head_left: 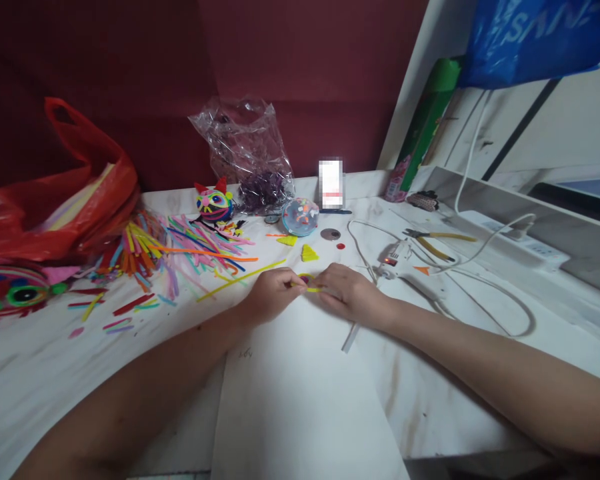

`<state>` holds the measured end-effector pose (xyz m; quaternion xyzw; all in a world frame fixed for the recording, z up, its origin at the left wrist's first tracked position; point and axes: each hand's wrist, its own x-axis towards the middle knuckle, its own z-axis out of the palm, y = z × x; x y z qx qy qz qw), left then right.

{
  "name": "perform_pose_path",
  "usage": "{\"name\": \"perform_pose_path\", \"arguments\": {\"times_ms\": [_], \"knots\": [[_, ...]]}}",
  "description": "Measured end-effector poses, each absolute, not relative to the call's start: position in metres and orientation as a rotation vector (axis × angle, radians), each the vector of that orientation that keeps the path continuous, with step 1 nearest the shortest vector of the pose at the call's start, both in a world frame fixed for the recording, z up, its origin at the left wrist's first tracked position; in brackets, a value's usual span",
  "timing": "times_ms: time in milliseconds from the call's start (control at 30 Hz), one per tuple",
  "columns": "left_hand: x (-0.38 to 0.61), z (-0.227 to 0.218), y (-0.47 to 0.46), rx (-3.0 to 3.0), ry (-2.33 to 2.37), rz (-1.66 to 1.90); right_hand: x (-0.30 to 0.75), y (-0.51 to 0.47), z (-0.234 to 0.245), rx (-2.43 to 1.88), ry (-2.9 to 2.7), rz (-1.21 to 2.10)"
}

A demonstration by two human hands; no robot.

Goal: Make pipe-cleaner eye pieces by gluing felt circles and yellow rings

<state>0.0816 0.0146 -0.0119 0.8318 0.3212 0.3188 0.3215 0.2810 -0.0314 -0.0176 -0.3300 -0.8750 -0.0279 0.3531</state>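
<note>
My left hand (273, 293) and my right hand (353, 293) meet above the top of a white sheet (305, 400). Both pinch a short yellow pipe cleaner (312, 289), which bends around a small purple piece (305, 279) between the fingertips. Part of that piece is hidden by my fingers. Just beyond my hands lie yellow fuzzy triangles (309, 253), a red dot (341, 247) and a grey disc (331, 234). A long yellow pipe cleaner (245, 279) rests left of my left hand. By my right wrist is a clear glue stick (349, 338).
Loose pipe cleaners (195, 247), a red bag (80, 193) and decorated figures (214, 202) occupy the left and back. A clear plastic ball (300, 217) stands behind my hands. On the right are a glue gun (405, 267) with cords, pliers (440, 243) and a power strip (515, 240).
</note>
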Motion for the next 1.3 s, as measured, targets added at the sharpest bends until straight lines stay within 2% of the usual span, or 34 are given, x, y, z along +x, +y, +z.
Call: {"name": "perform_pose_path", "arguments": {"times_ms": [200, 400, 533, 600, 667, 767, 900, 1100, 1300], "knots": [[0.087, -0.021, 0.001, 2.437, 0.731, 1.253, 0.273, -0.043, -0.016, -0.962, -2.172, -0.107], [0.079, -0.017, 0.012, 2.541, 0.655, 1.019, 0.271, -0.04, -0.015, -1.063, -2.328, -0.15], [0.079, -0.01, 0.013, 2.526, 0.55, 1.035, 0.277, -0.045, 0.015, -1.335, -2.498, 0.127], [0.079, -0.006, 0.015, 2.463, 0.662, 0.935, 0.291, -0.045, 0.039, -1.443, -2.59, 0.377], [0.079, 0.0, 0.017, 2.357, 0.805, 0.864, 0.314, -0.045, 0.062, -1.586, -2.508, 0.378], [0.079, 0.014, 0.017, 2.212, 0.963, 0.645, 0.355, -0.044, 0.081, -1.945, -2.276, 0.199], [0.079, 0.024, -0.001, 2.278, 0.878, 0.205, 0.39, -0.048, 0.059, -2.338, -2.013, 0.042], [0.049, -0.008, -0.029, 2.597, 0.558, 0.259, 0.389, -0.061, 0.013, -2.38, -1.822, -0.061], [0.035, -0.029, -0.028, 2.691, 0.525, 0.421, 0.388, -0.069, 0.028, -2.149, -1.591, -0.195]]}}
